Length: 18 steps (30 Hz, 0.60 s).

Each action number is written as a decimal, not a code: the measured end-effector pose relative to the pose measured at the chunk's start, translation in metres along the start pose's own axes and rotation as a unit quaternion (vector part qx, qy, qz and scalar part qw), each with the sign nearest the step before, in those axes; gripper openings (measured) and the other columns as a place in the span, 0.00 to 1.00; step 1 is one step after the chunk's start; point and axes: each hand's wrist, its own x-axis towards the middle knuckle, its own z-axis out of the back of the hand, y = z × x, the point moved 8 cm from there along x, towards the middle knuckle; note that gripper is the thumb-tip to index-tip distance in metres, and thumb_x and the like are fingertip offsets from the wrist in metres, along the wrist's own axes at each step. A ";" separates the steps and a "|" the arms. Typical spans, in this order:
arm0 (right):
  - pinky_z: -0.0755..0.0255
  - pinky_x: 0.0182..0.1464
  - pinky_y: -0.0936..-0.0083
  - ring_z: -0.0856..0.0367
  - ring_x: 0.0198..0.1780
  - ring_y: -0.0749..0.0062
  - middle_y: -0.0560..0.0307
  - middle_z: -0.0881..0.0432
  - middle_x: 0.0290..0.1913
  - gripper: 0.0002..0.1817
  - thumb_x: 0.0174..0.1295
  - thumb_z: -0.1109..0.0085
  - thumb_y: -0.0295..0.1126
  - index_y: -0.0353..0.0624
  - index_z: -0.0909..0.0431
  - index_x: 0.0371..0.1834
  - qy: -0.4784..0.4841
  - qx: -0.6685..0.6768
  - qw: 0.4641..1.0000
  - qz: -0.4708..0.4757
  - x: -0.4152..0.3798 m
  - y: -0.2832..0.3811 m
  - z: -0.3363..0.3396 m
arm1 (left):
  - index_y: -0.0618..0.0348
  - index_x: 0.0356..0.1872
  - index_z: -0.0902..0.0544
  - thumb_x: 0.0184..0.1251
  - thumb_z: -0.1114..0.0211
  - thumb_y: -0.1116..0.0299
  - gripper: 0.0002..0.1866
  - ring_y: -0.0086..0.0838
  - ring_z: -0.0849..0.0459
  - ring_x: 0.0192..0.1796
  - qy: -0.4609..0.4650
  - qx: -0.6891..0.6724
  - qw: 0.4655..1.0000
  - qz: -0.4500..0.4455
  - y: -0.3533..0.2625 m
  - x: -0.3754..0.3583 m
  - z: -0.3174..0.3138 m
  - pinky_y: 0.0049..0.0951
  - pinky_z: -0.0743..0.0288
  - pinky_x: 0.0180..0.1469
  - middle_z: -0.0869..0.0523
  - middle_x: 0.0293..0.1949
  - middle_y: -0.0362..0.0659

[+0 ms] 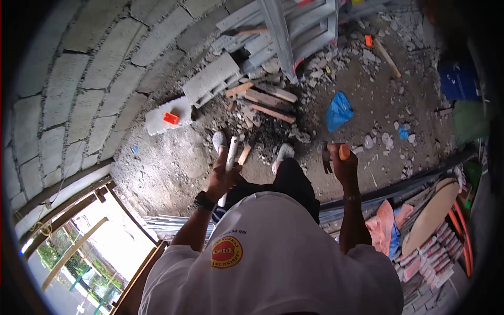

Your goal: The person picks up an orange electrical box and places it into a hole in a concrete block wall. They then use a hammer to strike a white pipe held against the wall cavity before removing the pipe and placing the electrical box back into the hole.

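My left hand (223,176) is closed around a white pipe (231,154), which slants upward in front of my left leg. On the other side, my right hand (345,164) grips a hammer (327,158); its metal head points to the left and the orange end of its handle shows at the fingers. Between and beyond my feet lie dark rubble and several wood pieces (269,100). A short wood strip (245,154) rests on the ground just right of the pipe.
A block wall (100,68) rises at the left. An orange box (170,118) sits on a concrete block (155,122). Farther ahead stands a metal ladder (278,37). A blue plastic bag (339,111) lies on the dirt. Long bars (378,191) and stacked packets (428,260) are at the right.
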 end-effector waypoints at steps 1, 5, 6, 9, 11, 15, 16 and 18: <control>0.26 0.36 0.77 0.18 0.33 0.75 0.55 0.16 0.32 0.15 0.64 0.41 0.41 0.38 0.19 0.41 0.028 0.072 0.995 -0.063 0.005 0.009 0.005 | 0.51 0.69 0.38 0.65 0.35 0.59 0.34 0.21 0.20 0.26 0.015 -0.056 0.998 -0.026 -0.027 -0.008 -0.021 0.18 0.27 0.22 0.18 0.39 0.41; 0.27 0.45 0.73 0.20 0.47 0.71 0.49 0.16 0.45 0.17 0.67 0.45 0.43 0.38 0.20 0.39 0.069 0.280 0.957 -0.028 0.029 0.107 -0.014 | 0.62 0.57 0.27 0.65 0.41 0.42 0.33 0.25 0.15 0.30 -0.021 -0.016 0.999 0.048 -0.079 -0.001 -0.051 0.19 0.28 0.20 0.15 0.37 0.43; 0.27 0.48 0.71 0.21 0.50 0.70 0.49 0.18 0.48 0.17 0.68 0.47 0.44 0.38 0.21 0.39 0.095 0.335 0.937 -0.015 0.032 0.117 -0.030 | 0.64 0.56 0.26 0.64 0.41 0.41 0.34 0.27 0.14 0.33 -0.024 -0.043 0.998 0.036 -0.108 -0.007 -0.062 0.19 0.28 0.21 0.15 0.40 0.43; 0.29 0.50 0.72 0.22 0.51 0.70 0.51 0.19 0.50 0.13 0.68 0.48 0.40 0.41 0.26 0.42 0.207 0.519 0.829 -0.016 0.037 0.183 -0.083 | 0.60 0.56 0.26 0.67 0.44 0.42 0.31 0.31 0.13 0.40 0.059 -0.234 0.970 -0.001 -0.141 0.001 -0.073 0.18 0.26 0.21 0.17 0.50 0.47; 0.29 0.49 0.76 0.23 0.51 0.71 0.51 0.20 0.52 0.11 0.68 0.47 0.38 0.41 0.26 0.42 0.245 0.534 0.809 0.020 0.040 0.223 -0.111 | 0.56 0.54 0.28 0.69 0.44 0.49 0.22 0.32 0.13 0.38 0.108 -0.397 0.911 -0.005 -0.168 0.003 -0.066 0.18 0.24 0.20 0.19 0.52 0.52; 0.31 0.51 0.80 0.25 0.54 0.74 0.51 0.22 0.56 0.25 0.63 0.41 0.46 0.35 0.27 0.53 0.365 0.457 0.807 0.078 0.060 0.280 -0.158 | 0.53 0.46 0.25 0.67 0.39 0.57 0.14 0.25 0.16 0.31 0.087 -0.457 0.885 -0.036 -0.197 0.029 0.003 0.17 0.26 0.19 0.16 0.38 0.44; 0.31 0.53 0.78 0.25 0.55 0.72 0.51 0.22 0.56 0.31 0.61 0.39 0.51 0.34 0.28 0.56 0.399 0.450 0.796 0.074 0.063 0.292 -0.172 | 0.54 0.44 0.24 0.66 0.38 0.59 0.13 0.24 0.18 0.28 0.075 -0.470 0.879 -0.026 -0.198 0.036 0.022 0.17 0.26 0.19 0.17 0.36 0.42; 0.37 0.67 0.61 0.28 0.61 0.55 0.38 0.29 0.62 0.36 0.60 0.41 0.54 0.29 0.30 0.56 0.439 0.440 0.779 0.086 0.077 0.316 -0.196 | 0.56 0.40 0.23 0.64 0.37 0.62 0.11 0.21 0.20 0.26 0.031 -0.438 0.898 -0.033 -0.212 0.053 0.066 0.17 0.28 0.20 0.18 0.34 0.42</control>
